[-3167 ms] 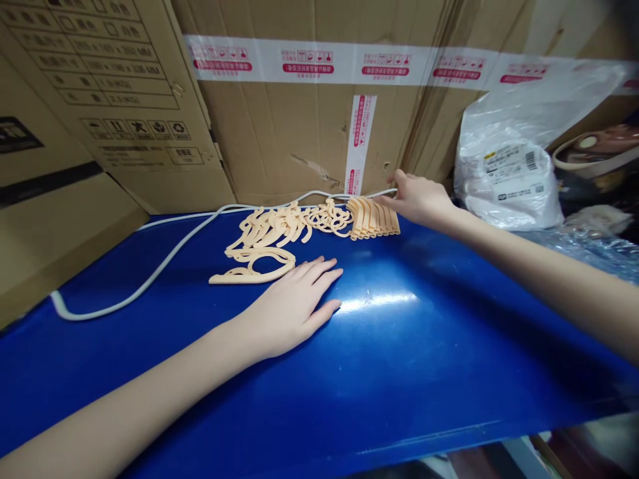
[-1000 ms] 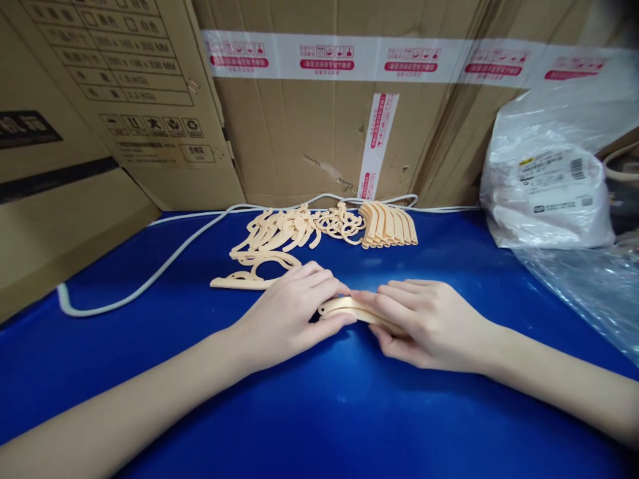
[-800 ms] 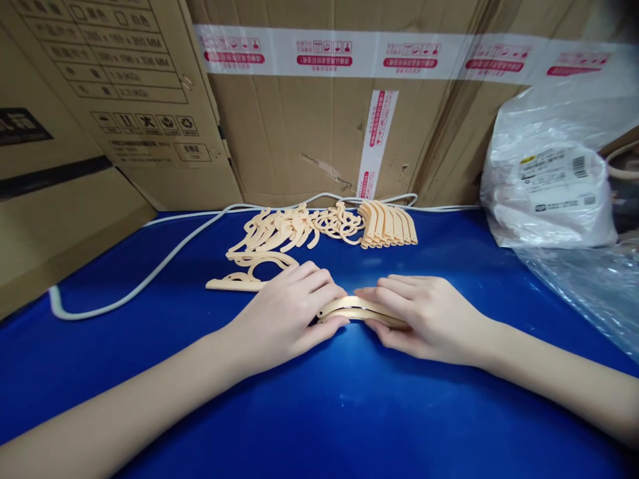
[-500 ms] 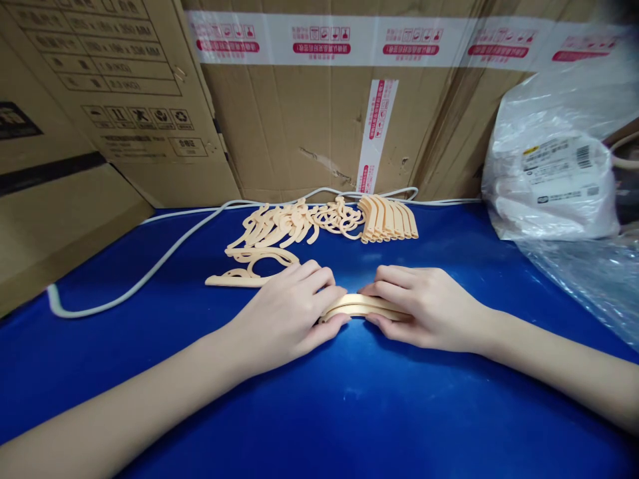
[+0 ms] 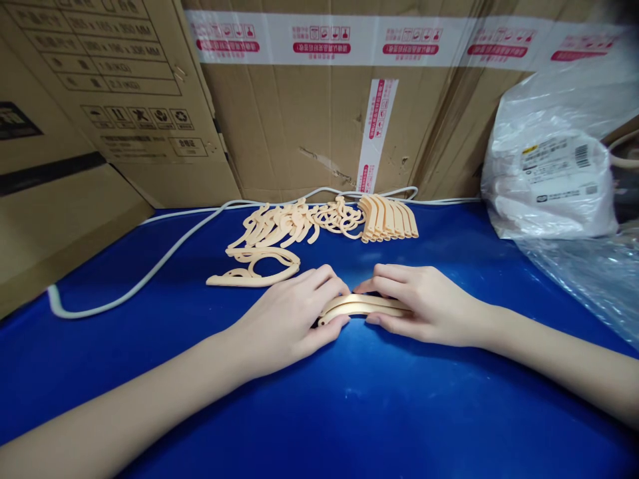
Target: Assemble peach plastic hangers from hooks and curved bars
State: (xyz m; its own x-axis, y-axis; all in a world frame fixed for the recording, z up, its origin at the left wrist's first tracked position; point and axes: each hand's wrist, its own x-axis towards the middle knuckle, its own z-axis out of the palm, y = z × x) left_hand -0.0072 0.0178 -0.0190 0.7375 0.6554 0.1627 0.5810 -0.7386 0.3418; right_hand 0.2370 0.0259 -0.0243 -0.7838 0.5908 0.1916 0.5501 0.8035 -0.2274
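Observation:
A curved peach plastic strip point(image 5: 360, 305) lies between my two hands on the blue table point(image 5: 349, 399). My left hand point(image 5: 289, 316) pinches its left end between fingers and thumb. My right hand point(image 5: 424, 305) covers and grips its right end. Behind the hands lies a pile of loose peach plastic pieces point(image 5: 279, 229), with a neat row of curved peach strips point(image 5: 389, 218) at its right end. One flat hook-shaped piece point(image 5: 252, 276) rests just left of my left fingers.
Cardboard boxes point(image 5: 309, 120) wall the back and left. A white cable point(image 5: 150, 266) runs along the back edge and down the left. A white plastic bag point(image 5: 549, 179) with a label and clear plastic film point(image 5: 594, 279) sit at right.
My right hand came back from the row of strips with a strip, and both hands now hold it at the table's middle. Over the last second, the hands shifted slightly.

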